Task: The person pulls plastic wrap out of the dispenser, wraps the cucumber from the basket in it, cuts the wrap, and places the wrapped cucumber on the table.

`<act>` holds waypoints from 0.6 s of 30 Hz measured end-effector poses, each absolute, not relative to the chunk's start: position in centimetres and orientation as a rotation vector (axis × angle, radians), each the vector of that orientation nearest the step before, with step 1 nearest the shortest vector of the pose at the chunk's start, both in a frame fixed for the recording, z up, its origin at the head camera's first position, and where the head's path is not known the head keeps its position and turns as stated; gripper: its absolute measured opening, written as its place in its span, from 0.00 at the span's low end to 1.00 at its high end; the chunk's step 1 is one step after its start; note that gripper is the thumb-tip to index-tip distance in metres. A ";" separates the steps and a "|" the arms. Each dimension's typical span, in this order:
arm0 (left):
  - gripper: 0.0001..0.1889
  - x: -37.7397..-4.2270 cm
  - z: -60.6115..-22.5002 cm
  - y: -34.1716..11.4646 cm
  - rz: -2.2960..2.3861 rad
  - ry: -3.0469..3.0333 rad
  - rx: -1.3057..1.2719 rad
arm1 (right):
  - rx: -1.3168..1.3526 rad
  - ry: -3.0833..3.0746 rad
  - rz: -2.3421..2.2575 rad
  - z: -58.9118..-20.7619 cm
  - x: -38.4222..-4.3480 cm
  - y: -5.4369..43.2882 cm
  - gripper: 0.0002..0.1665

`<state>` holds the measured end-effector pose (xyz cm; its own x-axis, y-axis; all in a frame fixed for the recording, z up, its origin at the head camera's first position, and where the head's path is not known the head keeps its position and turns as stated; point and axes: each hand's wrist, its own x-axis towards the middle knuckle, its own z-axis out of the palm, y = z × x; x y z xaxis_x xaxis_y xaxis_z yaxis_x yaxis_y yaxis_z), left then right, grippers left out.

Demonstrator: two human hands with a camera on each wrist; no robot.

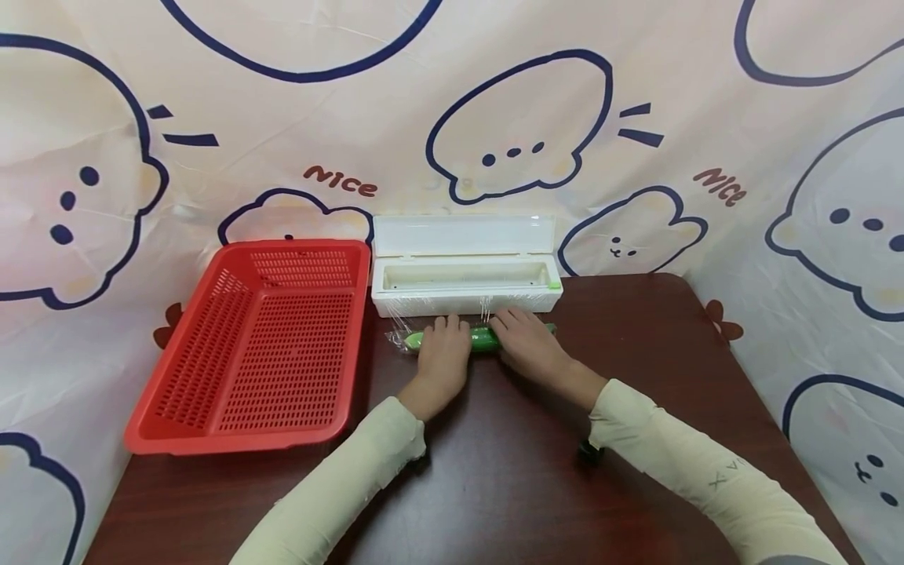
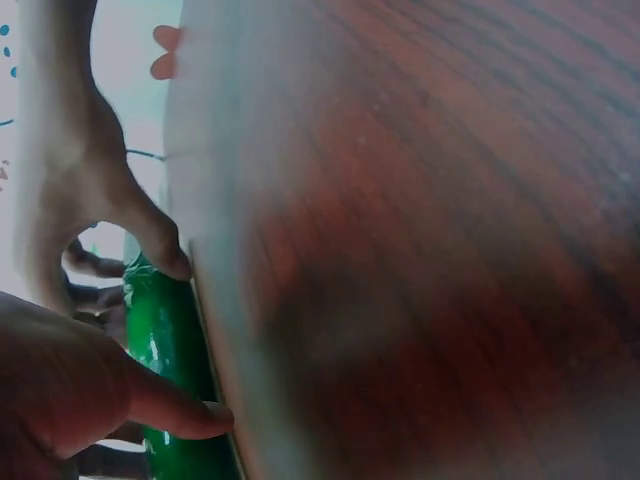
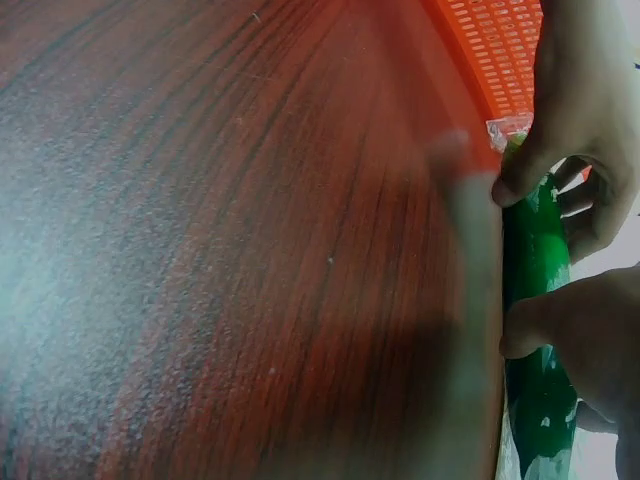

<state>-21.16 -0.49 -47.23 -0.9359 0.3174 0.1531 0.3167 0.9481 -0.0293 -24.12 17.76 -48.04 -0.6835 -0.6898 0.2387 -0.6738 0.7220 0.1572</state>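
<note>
A green cucumber [image 1: 484, 340] lies crosswise on the table, with clear cling film [image 1: 397, 339] around it and bunched at its left end. My left hand [image 1: 445, 353] grips its left part, the thumb on the near side and the fingers over the far side. Farther right, my right hand [image 1: 530, 345] holds the cucumber the same way. In the right wrist view, the cucumber [image 3: 540, 250] shows shiny film between the two hands. Film stretches from it toward a white cling film box [image 1: 466, 304] just behind, whose lid [image 1: 464, 235] stands up.
A red slotted plastic basket [image 1: 346, 377] stands on the left side of the dark brown table [image 1: 508, 486]. Behind the table hangs a pale cloth [image 1: 395, 125] with cartoon drawings, and it also runs along both sides.
</note>
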 end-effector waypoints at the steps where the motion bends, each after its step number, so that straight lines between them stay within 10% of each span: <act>1: 0.15 -21.2 -47.4 -0.4 0.008 -2.931 -0.476 | 1.075 -2.647 -0.081 -48.1 -24.2 17.7 0.22; 18: 0.10 -21.7 -48.1 0.1 0.019 -2.854 -0.488 | 1.067 -2.698 -0.062 -48.1 -25.3 17.5 0.22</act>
<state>-21.72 0.12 -48.13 -0.9140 0.3286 0.2378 0.3255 0.9440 -0.0534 -25.28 17.51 -48.12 -0.7050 -0.6790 0.2048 -0.6689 0.7325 0.1264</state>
